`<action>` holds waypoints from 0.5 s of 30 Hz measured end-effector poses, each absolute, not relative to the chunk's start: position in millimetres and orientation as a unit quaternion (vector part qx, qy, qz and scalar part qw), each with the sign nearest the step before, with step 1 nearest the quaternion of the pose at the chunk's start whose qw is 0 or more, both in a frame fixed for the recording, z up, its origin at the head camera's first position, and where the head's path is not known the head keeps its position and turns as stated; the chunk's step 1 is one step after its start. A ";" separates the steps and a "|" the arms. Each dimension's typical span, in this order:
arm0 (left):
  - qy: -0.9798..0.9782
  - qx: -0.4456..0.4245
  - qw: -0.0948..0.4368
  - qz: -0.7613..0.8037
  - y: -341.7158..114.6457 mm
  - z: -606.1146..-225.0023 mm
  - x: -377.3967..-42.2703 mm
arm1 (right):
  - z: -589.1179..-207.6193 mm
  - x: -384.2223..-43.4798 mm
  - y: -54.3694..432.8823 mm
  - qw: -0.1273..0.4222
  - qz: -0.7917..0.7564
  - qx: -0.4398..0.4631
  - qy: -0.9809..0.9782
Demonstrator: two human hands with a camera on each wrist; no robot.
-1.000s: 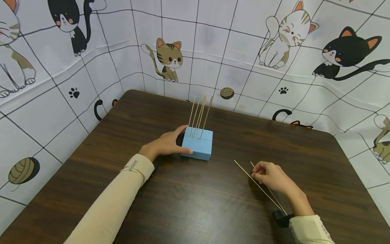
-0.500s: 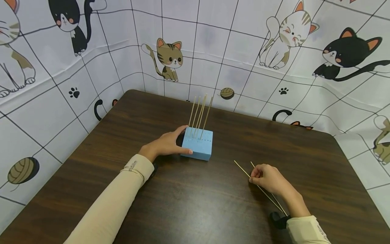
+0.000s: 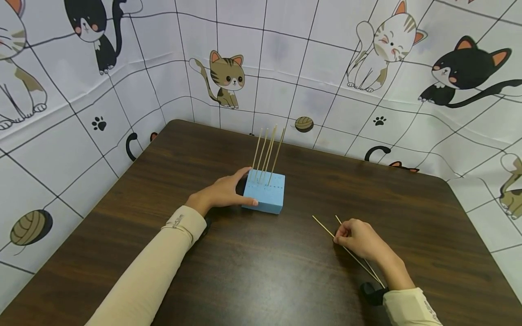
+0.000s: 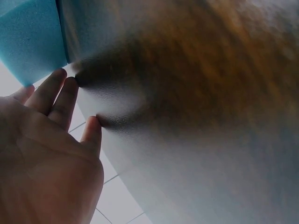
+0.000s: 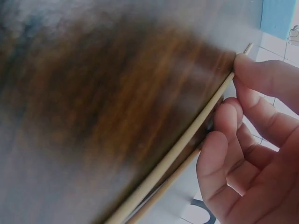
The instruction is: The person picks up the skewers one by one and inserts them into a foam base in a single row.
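Note:
A light blue foam block with rows of small holes stands on the table. Several thin bamboo skewers rise upright from its back part. My left hand holds the block at its left side, thumb along the front and a finger at the back corner. To the right, my right hand pinches a bamboo skewer between thumb and index finger near its far end. This skewer lies low along the tabletop. A second skewer runs beside it, partly hidden under the hand.
The dark brown wooden table reaches back to a white wall covering printed with cats and grid lines. A black wrist strap piece sits by the right cuff, close to the skewers' near ends.
My right hand has shifted slightly down and left onto the nearer skewer, and its fingers now pinch it. The left hand and the foam block stay in place.

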State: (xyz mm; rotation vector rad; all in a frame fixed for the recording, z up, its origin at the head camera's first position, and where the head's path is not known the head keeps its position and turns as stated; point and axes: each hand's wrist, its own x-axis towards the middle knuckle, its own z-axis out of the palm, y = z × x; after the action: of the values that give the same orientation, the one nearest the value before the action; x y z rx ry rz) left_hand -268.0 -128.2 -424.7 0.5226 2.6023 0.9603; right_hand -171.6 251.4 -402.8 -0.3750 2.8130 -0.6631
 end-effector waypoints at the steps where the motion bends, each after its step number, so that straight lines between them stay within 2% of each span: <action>1: 0.910 0.183 0.159 0.336 -128.1 -425.0 -268.2 | -402.8 -171.7 251.2 0.111 -0.223 -0.129 0.960; 11: 0.909 0.183 0.160 0.339 -128.2 -422.2 -266.0 | -392.7 -171.8 253.3 0.111 -0.229 -0.107 0.961; 15: 0.908 0.184 0.164 0.339 -127.4 -421.7 -265.6 | -382.8 -174.9 255.5 0.087 -0.243 -0.100 0.961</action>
State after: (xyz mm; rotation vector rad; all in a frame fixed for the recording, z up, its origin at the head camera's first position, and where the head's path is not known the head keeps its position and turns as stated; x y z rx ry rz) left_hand -265.6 -127.4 -421.7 0.5238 2.5870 0.9673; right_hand -174.9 255.5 -382.8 -0.2964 2.8621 -0.7249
